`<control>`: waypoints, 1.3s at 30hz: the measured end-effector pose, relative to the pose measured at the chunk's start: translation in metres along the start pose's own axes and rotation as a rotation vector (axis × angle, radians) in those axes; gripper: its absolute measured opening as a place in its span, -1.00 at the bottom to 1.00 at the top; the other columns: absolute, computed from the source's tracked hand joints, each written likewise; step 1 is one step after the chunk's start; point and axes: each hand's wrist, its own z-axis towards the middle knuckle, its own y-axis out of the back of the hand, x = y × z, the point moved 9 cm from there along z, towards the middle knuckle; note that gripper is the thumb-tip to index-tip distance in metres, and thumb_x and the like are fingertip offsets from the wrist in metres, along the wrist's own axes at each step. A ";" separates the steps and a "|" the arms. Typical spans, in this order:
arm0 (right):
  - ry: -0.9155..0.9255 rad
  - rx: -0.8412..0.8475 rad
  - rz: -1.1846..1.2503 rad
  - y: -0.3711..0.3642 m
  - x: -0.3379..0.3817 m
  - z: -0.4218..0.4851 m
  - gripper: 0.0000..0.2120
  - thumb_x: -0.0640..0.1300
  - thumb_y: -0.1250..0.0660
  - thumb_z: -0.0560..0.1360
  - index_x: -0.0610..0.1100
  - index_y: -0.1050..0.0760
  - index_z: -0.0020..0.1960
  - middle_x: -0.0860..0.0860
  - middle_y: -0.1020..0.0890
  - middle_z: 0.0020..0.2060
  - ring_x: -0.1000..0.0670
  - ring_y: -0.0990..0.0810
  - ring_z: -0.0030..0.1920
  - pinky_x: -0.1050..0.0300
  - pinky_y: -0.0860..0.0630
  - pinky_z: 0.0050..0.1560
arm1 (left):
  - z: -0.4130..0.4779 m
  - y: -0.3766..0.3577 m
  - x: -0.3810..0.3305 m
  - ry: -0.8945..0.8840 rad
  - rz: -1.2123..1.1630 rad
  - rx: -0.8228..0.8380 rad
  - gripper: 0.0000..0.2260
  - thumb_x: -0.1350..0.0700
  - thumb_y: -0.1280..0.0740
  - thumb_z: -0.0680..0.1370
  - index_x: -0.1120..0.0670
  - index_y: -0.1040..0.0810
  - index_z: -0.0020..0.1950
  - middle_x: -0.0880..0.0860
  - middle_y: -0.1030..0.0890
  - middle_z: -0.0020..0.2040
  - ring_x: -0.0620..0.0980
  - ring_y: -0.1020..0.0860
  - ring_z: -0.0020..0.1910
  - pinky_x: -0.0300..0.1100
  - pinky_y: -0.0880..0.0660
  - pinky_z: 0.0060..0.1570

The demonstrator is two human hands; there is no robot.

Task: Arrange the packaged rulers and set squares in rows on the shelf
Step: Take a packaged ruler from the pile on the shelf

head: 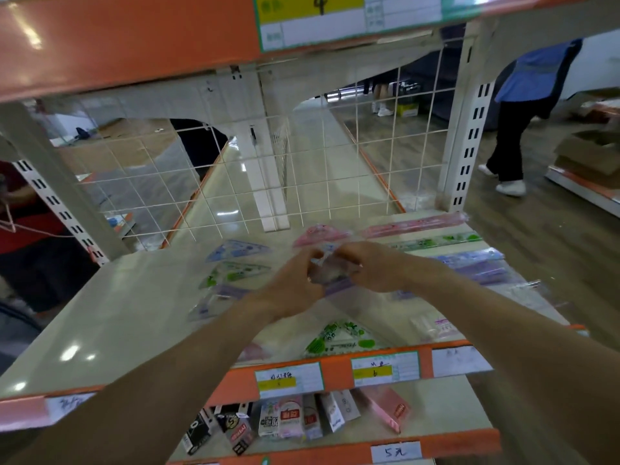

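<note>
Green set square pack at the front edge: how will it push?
Probably slides easily: the green set square pack lies flat in glossy film on the smooth shelf. Likely light and stiff: thin flat plastic.

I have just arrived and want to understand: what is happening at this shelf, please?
A person holds a clear packet above the shelf, with the left grip and the right grip both pinching it. On the left, set squares lie in a column; on the right, rulers lie in rows. One green set square lies apart near the front edge.
</note>
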 end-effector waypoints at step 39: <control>-0.171 -0.111 0.062 -0.030 0.010 -0.005 -0.43 -0.29 -0.15 0.55 -0.14 -0.05 0.50 -0.17 -0.36 0.36 -0.19 -0.42 0.29 -0.08 -0.40 0.27 | 0.012 -0.021 0.015 -0.012 0.340 -0.184 -0.59 0.09 -0.37 0.47 0.09 -0.40 0.29 0.07 -0.48 0.21 0.07 -0.45 0.21 -0.01 -0.43 0.17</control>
